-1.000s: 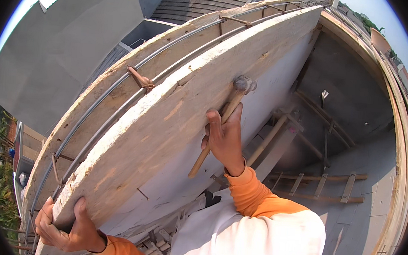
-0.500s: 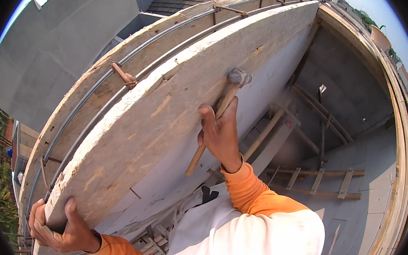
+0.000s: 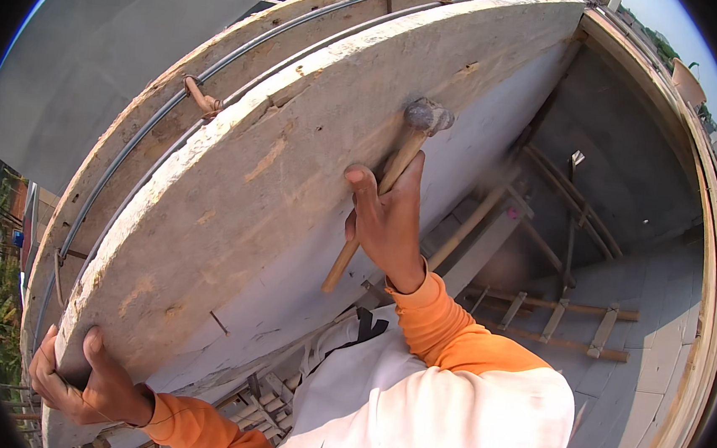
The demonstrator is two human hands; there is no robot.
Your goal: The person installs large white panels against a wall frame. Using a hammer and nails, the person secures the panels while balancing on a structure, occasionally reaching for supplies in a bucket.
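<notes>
Hammer [image 3: 402, 157] higher in view; right hand [image 3: 387, 229] grips handle [image 3: 341, 266], fingers [image 3: 350, 226] partly hidden; left hand [image 3: 99, 391] clasps board [image 3: 233, 214].

Right of the formwork board [image 3: 233, 214], well below it, a grey blockwork surface [image 3: 660, 357] has a ladder-like wooden frame [image 3: 555, 320] set against it, lying or leaning, unclear which. Near the board's lower edge, pale block-like pieces [image 3: 278, 386] lie jumbled together, their support mostly hidden.
</notes>
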